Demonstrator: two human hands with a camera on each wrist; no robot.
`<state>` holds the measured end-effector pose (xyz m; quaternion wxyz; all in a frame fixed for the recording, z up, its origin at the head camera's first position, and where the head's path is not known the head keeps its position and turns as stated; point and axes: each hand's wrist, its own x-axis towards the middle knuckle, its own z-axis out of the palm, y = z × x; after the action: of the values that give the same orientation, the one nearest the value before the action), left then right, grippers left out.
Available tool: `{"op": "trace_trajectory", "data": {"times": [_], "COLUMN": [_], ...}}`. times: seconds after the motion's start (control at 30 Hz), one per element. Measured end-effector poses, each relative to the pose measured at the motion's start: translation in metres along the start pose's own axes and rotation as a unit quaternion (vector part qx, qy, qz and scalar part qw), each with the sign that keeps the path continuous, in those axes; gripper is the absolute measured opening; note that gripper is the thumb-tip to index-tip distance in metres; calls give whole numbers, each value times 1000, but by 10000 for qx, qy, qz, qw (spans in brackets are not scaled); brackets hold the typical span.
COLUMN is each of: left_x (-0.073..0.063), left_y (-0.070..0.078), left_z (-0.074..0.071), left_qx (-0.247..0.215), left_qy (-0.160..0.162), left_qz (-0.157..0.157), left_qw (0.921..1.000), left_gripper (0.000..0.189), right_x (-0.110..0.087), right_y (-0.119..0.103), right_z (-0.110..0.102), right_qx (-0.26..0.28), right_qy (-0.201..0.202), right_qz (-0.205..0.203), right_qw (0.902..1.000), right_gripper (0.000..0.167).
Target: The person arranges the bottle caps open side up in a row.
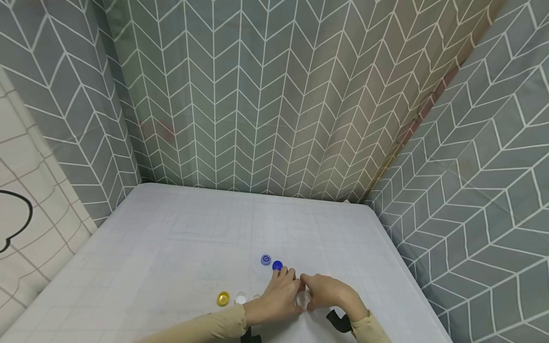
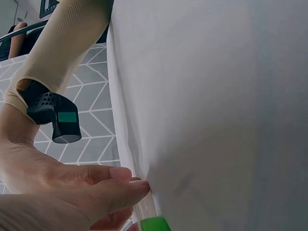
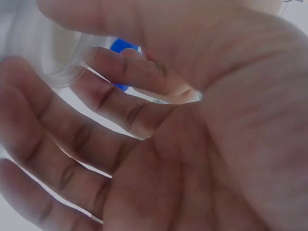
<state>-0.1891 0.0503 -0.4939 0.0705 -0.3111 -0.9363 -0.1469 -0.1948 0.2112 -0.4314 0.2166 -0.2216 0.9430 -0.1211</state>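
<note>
Both hands meet around a small clear plastic jar (image 1: 302,300) near the front of the table. My right hand (image 1: 329,291) grips it from the right; in the right wrist view the jar (image 3: 60,53) sits between thumb and fingertips, its rim showing. From the other side, my left hand (image 1: 279,296) holds it with its thumb at the rim. A green lid-like piece (image 2: 155,224) shows beside the fingers in the left wrist view. Just beyond the left fingertips lies a dark blue cap (image 1: 277,265), close to a lighter blue piece (image 1: 266,259) with a swirl mark.
Left of the hands, a yellow cap (image 1: 223,298) and a clear round piece (image 1: 241,298) lie on the white tabletop (image 1: 193,228). Another clear piece (image 1: 256,296) is partly covered by the left hand. Patterned curtains (image 1: 257,95) surround the table's back and sides.
</note>
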Motion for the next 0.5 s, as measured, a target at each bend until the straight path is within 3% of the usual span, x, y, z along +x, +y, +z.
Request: {"op": "trace_trajectory", "data": {"times": [0.5], "left_x": [-2], "left_y": [-2], "left_z": [-4], "left_qx": [22], "left_qy": [-279], "left_qz": [1], "left_qw": [9996], "left_gripper": [43], "right_x": [0], "right_y": [1], "right_z": [-4], "right_qx": [202], "right_qy": [-234], "right_qz": [80], "right_qw": [9995], "right_gripper": [39]}}
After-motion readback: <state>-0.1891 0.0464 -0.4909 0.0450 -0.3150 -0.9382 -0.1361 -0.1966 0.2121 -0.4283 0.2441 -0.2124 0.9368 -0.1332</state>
